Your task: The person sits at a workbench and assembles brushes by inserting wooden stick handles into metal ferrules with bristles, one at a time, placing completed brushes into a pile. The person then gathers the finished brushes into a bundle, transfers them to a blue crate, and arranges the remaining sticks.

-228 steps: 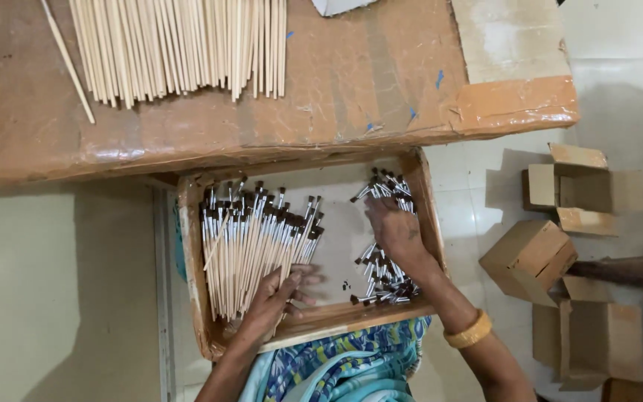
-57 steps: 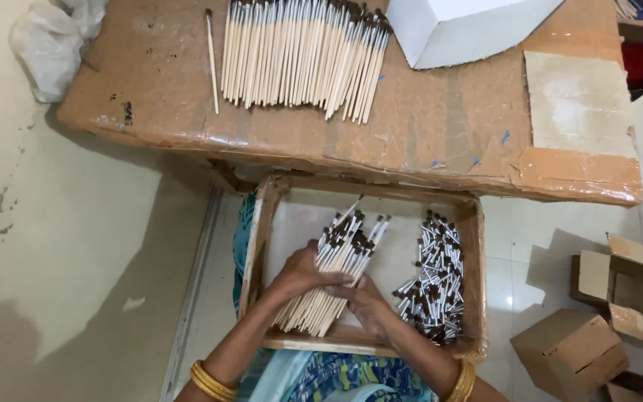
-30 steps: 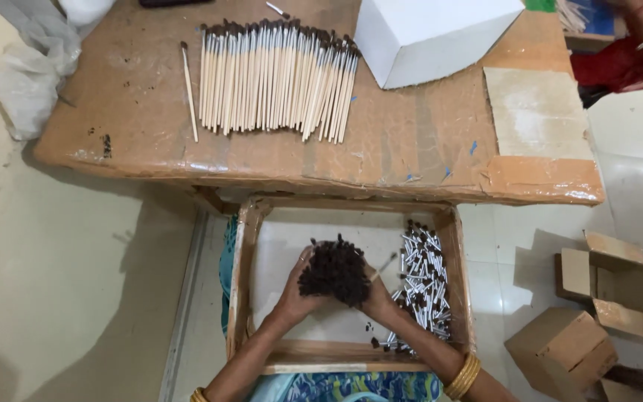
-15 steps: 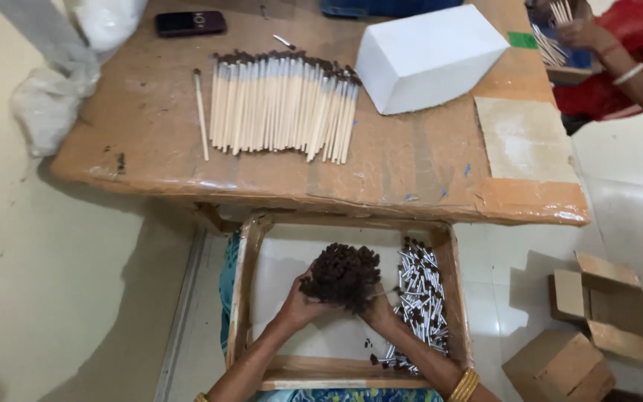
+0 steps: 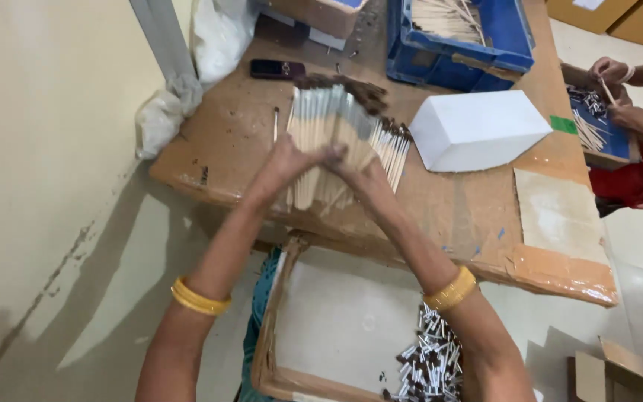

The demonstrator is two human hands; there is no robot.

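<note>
My left hand (image 5: 286,162) and my right hand (image 5: 362,173) together grip a thick bundle of pale sticks with dark tips (image 5: 327,123), held over the brown table (image 5: 455,205). The bundle lies above a row of like sticks (image 5: 392,152) spread on the table top. A single stick (image 5: 276,123) lies apart, left of the row. Below, on my lap, a shallow cardboard tray (image 5: 336,327) holds a heap of short dark-and-silver pieces (image 5: 429,365) at its right side.
A white box (image 5: 474,130) lies right of the sticks. A dark phone (image 5: 277,68) and a blue crate of sticks (image 5: 459,33) sit at the far edge. Another person's hands (image 5: 619,97) work at the right. White bags (image 5: 187,67) hang at left. A cardboard box (image 5: 623,376) stands on the floor.
My hands gathered sticks in the tray, stood them on end as a bundle, then lifted the bundle out and up onto the table over the laid-out row.
</note>
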